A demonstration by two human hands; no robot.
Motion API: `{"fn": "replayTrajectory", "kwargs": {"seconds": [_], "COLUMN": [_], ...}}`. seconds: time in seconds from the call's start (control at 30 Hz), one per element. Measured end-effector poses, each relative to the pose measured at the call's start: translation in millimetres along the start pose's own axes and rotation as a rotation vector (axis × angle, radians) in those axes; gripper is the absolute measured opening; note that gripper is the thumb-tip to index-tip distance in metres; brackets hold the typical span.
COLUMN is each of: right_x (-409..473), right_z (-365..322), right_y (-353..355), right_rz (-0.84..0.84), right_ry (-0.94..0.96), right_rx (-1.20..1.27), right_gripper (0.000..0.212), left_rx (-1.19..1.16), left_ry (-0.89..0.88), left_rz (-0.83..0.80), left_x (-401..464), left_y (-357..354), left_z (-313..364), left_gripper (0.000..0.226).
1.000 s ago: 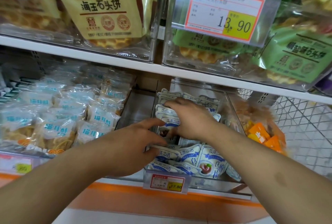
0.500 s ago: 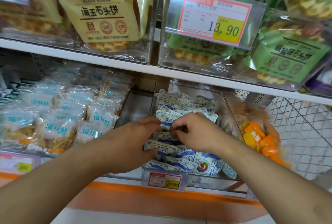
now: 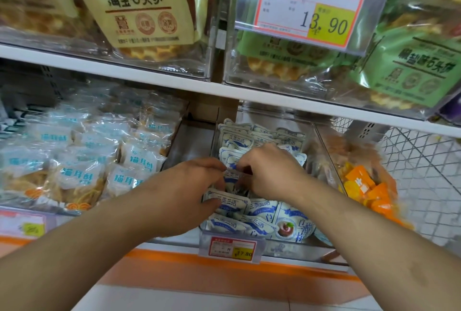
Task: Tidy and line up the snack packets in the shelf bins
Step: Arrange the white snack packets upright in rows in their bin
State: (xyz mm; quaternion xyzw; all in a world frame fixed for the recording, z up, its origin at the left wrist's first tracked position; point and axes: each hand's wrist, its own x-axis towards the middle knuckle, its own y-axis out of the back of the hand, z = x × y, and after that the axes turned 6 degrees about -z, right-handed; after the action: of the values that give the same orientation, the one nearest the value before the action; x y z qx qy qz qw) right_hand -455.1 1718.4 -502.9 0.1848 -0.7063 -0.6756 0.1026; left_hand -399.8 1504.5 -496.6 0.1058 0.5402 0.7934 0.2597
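Both hands pinch the same white-and-blue packet [image 3: 233, 176] mid-bin — left hand [image 3: 189, 186] and right hand [image 3: 272, 173] with fingers curled onto it, inside the clear bin [image 3: 321, 146] on the lower shelf. Tugging it upright could drag neighbouring packets [image 3: 234, 204] askew — they overlap loosely, and the front ones could tip over the low front wall.

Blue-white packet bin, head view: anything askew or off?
Yes. In the clear bin, the blue-and-white packets at the front lie tilted and overlapping at mixed angles, while those at the back stand in neater rows. Both the left hand and right hand pinch a packet mid-bin. No spill or damage visible.
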Motion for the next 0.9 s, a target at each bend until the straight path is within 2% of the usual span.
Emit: {"fn": "replayTrajectory", "kwargs": {"seconds": [0.17, 0.23, 0.3, 0.43, 0.53, 0.6, 0.67, 0.73, 0.8, 0.9], "right_x": [-34.6, -54.9, -70.7, -85.0, -88.2, -90.6, -94.6, -97.7, -97.3, -92.6], "right_z": [12.8, 16.1, 20.0, 30.8, 31.3, 30.4, 29.8, 31.3, 35.8, 37.2], "right_y": [14.8, 13.5, 7.4, 10.8, 18.0, 22.2, 28.8, 33.9, 31.5, 25.4], "right_rz": [0.111, -0.025, -0.138, -0.124, -0.214, -0.31, -0.375, -0.354, -0.264, -0.117], "right_ry": [-0.062, -0.074, -0.077, -0.107, -0.069, -0.059, -0.082, -0.125, -0.184, -0.19], "right_rx": [0.353, 0.422, 0.324, 0.228, 0.197, 0.237, 0.314, 0.386, 0.392, 0.341], "right_gripper": [0.007, 0.004, 0.009, 0.014, 0.018, 0.028, 0.047, 0.058, 0.057, 0.034], "left_rx": [0.042, 0.063, 0.113, 0.207, 0.26, 0.289, 0.295, 0.291, 0.282, 0.236], "left_ry": [0.022, 0.037, 0.053, 0.086, 0.119, 0.129, 0.131, 0.106, 0.072, -0.009], "left_rz": [0.079, 0.111, 0.166, 0.259, 0.319, 0.289, 0.262, 0.263, 0.282, 0.302], "left_x": [6.0, 8.6, 11.8, 19.4, 22.6, 24.5, 26.6, 27.8, 29.0, 33.9], "left_y": [-0.7, 0.7, 0.6, -4.4, -6.5, -8.2, -8.7, -7.4, -6.8, -9.5], "left_z": [5.9, 10.0, 13.4, 14.0, 16.8, 20.1, 20.8, 20.5, 21.9, 29.1], "left_gripper": [0.019, 0.009, 0.005, 0.006, 0.012, 0.016, 0.018, 0.018, 0.018, 0.027]}}
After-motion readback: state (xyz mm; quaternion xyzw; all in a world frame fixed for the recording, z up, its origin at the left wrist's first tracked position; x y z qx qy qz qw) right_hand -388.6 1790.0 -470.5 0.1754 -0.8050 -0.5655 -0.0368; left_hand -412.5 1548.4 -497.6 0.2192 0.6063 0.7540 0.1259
